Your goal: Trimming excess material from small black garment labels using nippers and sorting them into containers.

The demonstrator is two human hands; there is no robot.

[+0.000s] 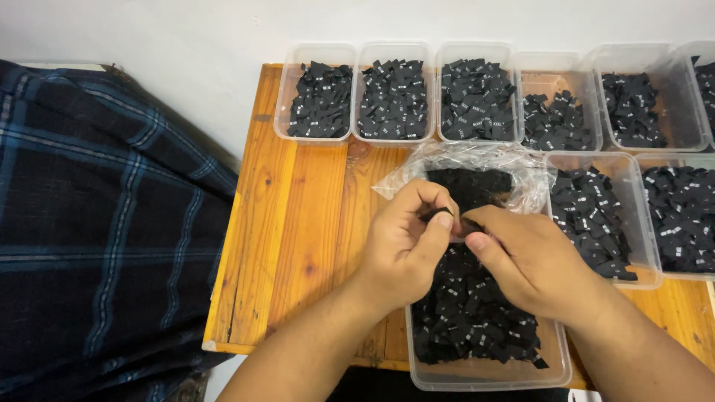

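A wooden orange-brown worktop (298,223) stands by a white wall (186,37). Along its far edge sits a row of clear plastic tubs (316,93) full of small black cloth tags. A dark blue checked cloth (104,223) lies to the left.

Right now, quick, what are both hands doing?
Left hand: closed, pinching a small black label.
Right hand: closed, fingertips pinching a black label beside it; whether it is the same one cannot be told.
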